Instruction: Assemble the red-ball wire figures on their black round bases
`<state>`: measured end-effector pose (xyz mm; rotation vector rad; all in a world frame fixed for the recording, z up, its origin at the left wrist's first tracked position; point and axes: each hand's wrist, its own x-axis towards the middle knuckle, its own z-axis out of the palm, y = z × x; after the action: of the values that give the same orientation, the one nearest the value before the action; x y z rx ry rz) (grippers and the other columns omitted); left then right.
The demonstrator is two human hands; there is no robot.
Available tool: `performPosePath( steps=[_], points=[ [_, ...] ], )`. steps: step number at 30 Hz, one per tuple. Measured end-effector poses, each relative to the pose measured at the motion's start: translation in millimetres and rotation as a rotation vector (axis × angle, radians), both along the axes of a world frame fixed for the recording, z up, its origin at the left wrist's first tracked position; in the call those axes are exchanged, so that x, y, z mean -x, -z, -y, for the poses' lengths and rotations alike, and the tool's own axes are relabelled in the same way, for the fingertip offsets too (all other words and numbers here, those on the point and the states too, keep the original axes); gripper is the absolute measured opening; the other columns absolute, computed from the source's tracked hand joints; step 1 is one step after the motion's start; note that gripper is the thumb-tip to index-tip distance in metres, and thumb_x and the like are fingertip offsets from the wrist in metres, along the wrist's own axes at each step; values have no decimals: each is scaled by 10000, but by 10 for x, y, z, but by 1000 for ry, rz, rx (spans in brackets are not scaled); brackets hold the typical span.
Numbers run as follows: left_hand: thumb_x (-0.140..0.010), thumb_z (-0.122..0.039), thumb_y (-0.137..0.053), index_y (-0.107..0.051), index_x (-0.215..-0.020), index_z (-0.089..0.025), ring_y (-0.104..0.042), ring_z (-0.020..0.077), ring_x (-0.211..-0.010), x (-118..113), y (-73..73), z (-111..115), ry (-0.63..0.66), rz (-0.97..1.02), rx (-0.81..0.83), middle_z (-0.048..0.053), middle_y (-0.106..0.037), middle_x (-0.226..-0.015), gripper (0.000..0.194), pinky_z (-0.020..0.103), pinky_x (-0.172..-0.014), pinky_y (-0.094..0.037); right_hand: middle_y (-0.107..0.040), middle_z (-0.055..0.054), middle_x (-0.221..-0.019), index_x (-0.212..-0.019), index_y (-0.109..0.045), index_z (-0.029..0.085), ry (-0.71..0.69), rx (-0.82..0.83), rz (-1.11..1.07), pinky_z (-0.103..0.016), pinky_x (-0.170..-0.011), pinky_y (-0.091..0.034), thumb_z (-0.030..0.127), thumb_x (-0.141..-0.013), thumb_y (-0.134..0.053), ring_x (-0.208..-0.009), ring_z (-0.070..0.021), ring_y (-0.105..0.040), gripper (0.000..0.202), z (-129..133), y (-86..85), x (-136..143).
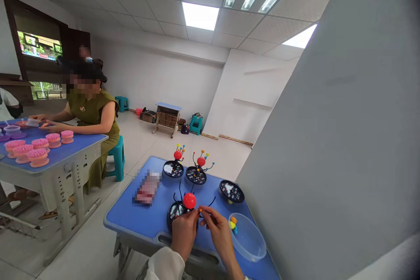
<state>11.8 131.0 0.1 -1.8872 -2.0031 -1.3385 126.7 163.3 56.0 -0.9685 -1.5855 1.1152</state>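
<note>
On the near edge of the blue desk stands a black round base with a red ball above it and bare black stalks around the ball. My left hand is closed in front of this base, its fingertips just below the red ball; what they pinch is hidden. My right hand pinches a small orange bead close to the left fingertips. A clear oval tray to the right holds a few orange, yellow and blue beads.
Two models with coloured beads and a black dish stand farther back on the blue desk. A blurred packet lies left. A grey wall borders the right side. A person sits at another desk with pink pieces.
</note>
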Motion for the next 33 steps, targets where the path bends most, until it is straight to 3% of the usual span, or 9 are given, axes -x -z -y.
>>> performPosePath(
  steps=[5, 14, 18, 22, 27, 33],
  points=[
    [-956, -157, -382, -719, -892, -256, -731, 209, -628, 12, 3, -7, 31, 15, 30, 67, -793, -790, 357, 280, -515, -423, -723, -34, -617, -883, -801, 203, -35, -82, 91, -307, -575, -536, 685, -730, -683, -581, -205, -662, 519, -8, -58, -34],
    [-970, -187, -355, -715, -885, -233, -740, 213, -656, 42, 23, 9, 107, 98, 48, 70, -780, -729, 373, 274, -543, -453, -759, -56, -713, -872, -791, 214, -63, -150, 155, -350, -678, -570, 666, -756, -670, -658, -232, -700, 482, -5, -72, -60],
    [-962, -179, -339, -722, -869, -228, -750, 216, -707, 70, 25, -12, 151, 148, 47, 87, -796, -791, 397, 281, -589, -495, -774, -57, -774, -799, -788, 229, -72, -148, 142, -342, -657, -574, 662, -760, -667, -635, -220, -702, 451, 23, -66, -14],
    [-950, -182, -346, -733, -901, -219, -753, 230, -724, 86, -9, -10, 184, 180, 48, 92, -801, -798, 392, 296, -600, -511, -760, -49, -700, -800, -792, 222, -42, -135, 98, -319, -643, -553, 633, -770, -679, -659, -222, -699, 427, 44, -42, 23],
    [-966, -217, -325, -731, -949, -210, -762, 241, -772, 87, -53, 8, 203, 202, 55, 102, -812, -868, 406, 312, -622, -521, -763, -58, -706, -991, -782, 185, 4, -68, -17, -298, -590, -531, 679, -769, -646, -623, -200, -676, 558, 28, 3, 27],
    [-986, -287, -320, -729, -935, -198, -762, 259, -774, 76, -57, -3, 195, 220, 68, 114, -813, -870, 422, 329, -627, -516, -790, -82, -788, -911, -812, 196, 8, 30, -78, -262, -460, -442, 691, -663, -730, -516, -172, -633, 559, 9, 23, -4]
  ],
)
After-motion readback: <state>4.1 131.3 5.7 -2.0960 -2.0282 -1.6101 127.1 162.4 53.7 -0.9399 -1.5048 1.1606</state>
